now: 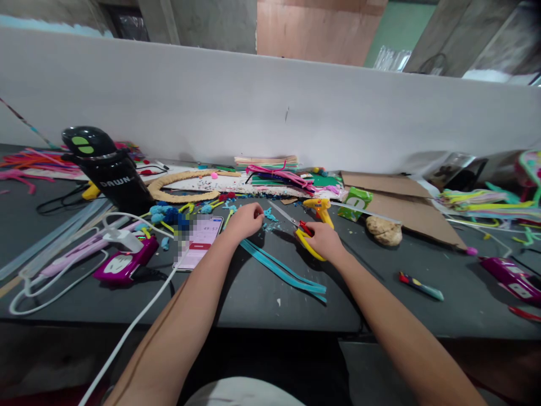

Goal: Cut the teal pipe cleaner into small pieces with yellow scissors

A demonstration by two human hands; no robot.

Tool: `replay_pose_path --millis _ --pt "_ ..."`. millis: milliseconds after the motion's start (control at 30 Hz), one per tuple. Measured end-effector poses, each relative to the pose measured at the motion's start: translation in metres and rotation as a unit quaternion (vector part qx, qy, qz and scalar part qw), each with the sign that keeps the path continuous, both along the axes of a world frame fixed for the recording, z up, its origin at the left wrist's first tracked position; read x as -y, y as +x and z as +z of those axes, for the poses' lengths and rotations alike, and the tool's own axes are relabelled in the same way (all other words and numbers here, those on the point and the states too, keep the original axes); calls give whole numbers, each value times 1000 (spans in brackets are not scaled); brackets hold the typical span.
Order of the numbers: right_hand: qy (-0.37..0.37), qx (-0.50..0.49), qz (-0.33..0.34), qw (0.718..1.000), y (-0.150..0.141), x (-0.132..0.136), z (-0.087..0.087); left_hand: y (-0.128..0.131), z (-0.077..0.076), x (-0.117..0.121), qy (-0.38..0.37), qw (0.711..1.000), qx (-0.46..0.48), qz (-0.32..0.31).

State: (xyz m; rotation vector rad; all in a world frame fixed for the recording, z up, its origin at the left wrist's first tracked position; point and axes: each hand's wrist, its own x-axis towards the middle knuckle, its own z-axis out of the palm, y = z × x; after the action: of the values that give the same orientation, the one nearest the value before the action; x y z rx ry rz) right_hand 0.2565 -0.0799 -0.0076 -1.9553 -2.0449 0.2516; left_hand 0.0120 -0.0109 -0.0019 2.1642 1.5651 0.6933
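My right hand (324,241) is closed round the yellow-and-red handles of a pair of scissors (310,246), whose blades (284,213) point toward the far left, slightly apart. My left hand (245,221) has its fingers curled together beside a small pile of light-blue fuzzy clippings (271,216). What its fingertips pinch, if anything, is hidden. Light-blue pipe cleaners (284,272) lie on the table in front of my left hand and stretch toward the right. A phone (211,239) lies left of my left forearm, partly covered by it.
A black tumbler (120,177) stands at the left, near a purple power strip (127,262) and white cables. Beyond the scissors are a yellow glue gun (320,210), a green packet (355,203) and cardboard (406,217). A stone-like lump (384,231) and a cutter knife (421,286) lie right.
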Motion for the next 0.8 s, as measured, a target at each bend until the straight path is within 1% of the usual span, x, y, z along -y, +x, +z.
replay_pose_path --millis 67,133,333,500,600,667,733,800 --pt "-2 2 -3 1000 -1 0 1 1 -2 2 -21 999 -39 -14" --pt "-3 2 -3 1000 -1 0 1 3 -3 4 -33 998 -50 -17" --pt "-10 6 -3 1000 -2 1 2 9 -9 6 -29 999 -24 -23" --pt "-8 5 -4 1000 -1 1 2 7 -13 1 -31 999 -18 -27" --pt "-6 8 -2 1000 0 0 1 5 -12 -3 -6 999 25 -22" --pt "-6 8 -1 1000 0 0 0 4 -10 -5 -6 998 57 -14" --pt "-6 4 -1 1000 0 0 0 4 -9 -7 -33 994 109 -1" --pt "-4 -1 -2 1000 0 0 0 6 -9 -8 -76 978 194 10"
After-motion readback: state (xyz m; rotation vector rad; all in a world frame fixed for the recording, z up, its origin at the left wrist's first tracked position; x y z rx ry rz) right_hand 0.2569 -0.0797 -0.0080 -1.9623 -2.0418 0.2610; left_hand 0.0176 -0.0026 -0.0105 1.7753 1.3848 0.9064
